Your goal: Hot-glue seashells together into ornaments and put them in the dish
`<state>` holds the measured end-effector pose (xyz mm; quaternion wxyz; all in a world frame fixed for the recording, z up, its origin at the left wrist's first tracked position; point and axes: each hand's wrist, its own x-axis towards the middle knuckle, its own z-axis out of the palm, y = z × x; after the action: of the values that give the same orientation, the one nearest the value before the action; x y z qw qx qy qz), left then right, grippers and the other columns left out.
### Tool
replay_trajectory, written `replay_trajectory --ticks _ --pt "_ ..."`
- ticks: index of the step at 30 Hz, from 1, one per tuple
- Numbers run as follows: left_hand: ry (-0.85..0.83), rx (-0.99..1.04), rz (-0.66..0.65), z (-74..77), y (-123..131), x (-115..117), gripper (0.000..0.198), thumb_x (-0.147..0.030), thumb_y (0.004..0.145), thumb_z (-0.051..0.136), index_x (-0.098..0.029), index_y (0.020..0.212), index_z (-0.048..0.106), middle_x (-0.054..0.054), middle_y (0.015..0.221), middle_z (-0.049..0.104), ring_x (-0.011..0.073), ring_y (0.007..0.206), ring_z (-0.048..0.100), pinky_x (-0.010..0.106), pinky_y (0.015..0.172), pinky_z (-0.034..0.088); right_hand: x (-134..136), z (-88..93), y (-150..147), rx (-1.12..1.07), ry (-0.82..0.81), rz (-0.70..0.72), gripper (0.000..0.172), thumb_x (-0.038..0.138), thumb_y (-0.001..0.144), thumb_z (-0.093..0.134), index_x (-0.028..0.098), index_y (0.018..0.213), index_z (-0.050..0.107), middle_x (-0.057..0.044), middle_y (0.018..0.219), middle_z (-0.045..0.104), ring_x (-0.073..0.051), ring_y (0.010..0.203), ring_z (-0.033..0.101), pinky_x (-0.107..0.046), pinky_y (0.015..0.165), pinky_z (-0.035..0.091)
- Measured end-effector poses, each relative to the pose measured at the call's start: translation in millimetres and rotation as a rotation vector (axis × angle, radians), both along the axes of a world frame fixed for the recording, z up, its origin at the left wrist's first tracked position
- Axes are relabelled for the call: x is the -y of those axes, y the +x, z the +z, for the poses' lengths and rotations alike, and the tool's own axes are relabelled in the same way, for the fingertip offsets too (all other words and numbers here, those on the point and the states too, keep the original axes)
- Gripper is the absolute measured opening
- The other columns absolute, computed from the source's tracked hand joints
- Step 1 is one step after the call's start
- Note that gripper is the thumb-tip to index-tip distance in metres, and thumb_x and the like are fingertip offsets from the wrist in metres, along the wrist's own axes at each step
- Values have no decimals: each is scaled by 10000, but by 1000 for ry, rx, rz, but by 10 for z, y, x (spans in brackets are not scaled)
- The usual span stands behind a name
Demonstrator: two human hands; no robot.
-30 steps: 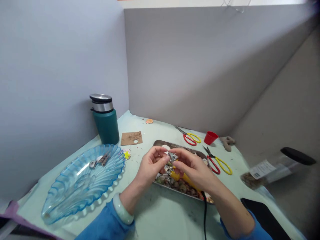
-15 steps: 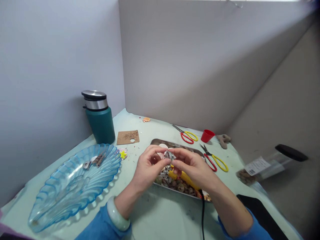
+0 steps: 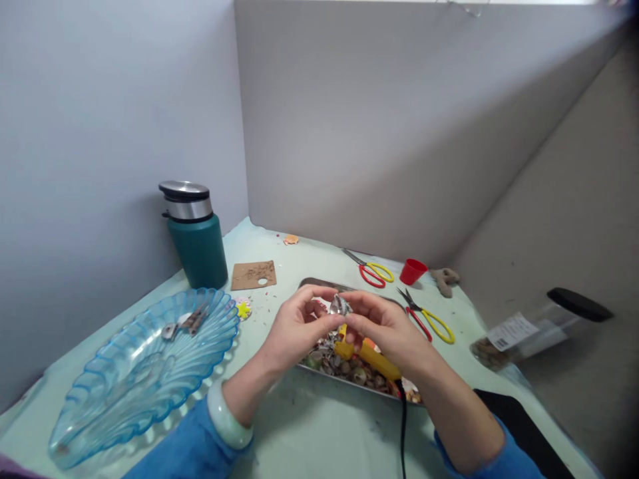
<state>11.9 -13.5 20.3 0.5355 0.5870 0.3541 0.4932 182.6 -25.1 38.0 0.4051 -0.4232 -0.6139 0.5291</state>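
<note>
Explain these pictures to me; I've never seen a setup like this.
There is no machine here: a person works bare-handed, seen from a camera worn on the head, looking forward and down. The left hand and right hand together hold a small silvery piece by the fingertips, above a metal tray of shell-like bits and a yellow corded tool. Also on the pale cloth are a blue scalloped dish, a teal bottle, two pairs of scissors and a red cup.

Soft light, slanting shadow on back wall [image 3: 359,133], fine detail seemingly blurred
</note>
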Motion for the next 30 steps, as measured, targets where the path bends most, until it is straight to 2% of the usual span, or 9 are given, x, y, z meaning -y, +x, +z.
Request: replay_trajectory --ticks 3,7,9,12,14,17,23,30 --pt "-64 34 -23 16 8 -16 420 -281 713 725 -147 1077 562 -38 635 550 84 558 511 202 531 406 -3 11 -7 -38 -57 -9 385 361 825 616 156 1141 535 22 625 597 -122 571 569 -246 531 480" --pt "-113 68 -38 -74 11 -29 355 -320 732 706 -140 1003 566 -43 605 555 76 502 514 200 506 395 6 -38 -37 -34 -95 21 349 375 878 550 165 1155 520 26 627 590 -111 560 554 -229 523 458" --pt "-146 80 -35 -121 9 -33 344 -340 730 704 -145 969 553 -47 593 556 76 483 514 200 495 397 7 -76 -59 37 -55 0 315 369 897 521 184 1151 525 23 663 591 -119 590 560 -228 528 450" --pt "-178 65 2 -167 10 -35 334 -351 726 701 -159 940 531 -62 558 537 80 464 511 198 479 402 -1 -119 -78 214 91 -73 255 326 901 518 209 1126 548 -7 823 624 -135 687 587 -248 602 473" --pt "-172 31 33 -189 17 -33 319 -342 734 689 -164 943 527 -68 536 520 86 462 510 196 470 398 -10 -129 -77 309 161 -95 237 297 904 516 214 1122 558 -13 852 627 -143 722 596 -258 641 477" --pt "-132 -28 59 -218 31 -27 290 -331 756 665 -163 956 541 -66 529 507 93 473 508 197 465 390 -22 -122 -67 402 198 -98 228 285 911 505 219 1119 570 -4 780 624 -156 731 601 -261 640 469" --pt "-106 -33 88 -259 51 -36 287 -352 777 651 -163 964 545 -53 573 524 85 477 495 201 475 389 -39 -127 -58 420 221 -157 221 288 895 526 213 1095 581 -32 897 664 -156 750 612 -275 675 478" --pt "-65 -42 113 -279 54 -46 272 -363 737 696 -168 897 596 -51 562 507 88 488 479 204 473 388 -59 -141 -8 383 133 -110 214 339 910 488 188 1003 607 -9 718 621 -142 648 589 -250 591 464"
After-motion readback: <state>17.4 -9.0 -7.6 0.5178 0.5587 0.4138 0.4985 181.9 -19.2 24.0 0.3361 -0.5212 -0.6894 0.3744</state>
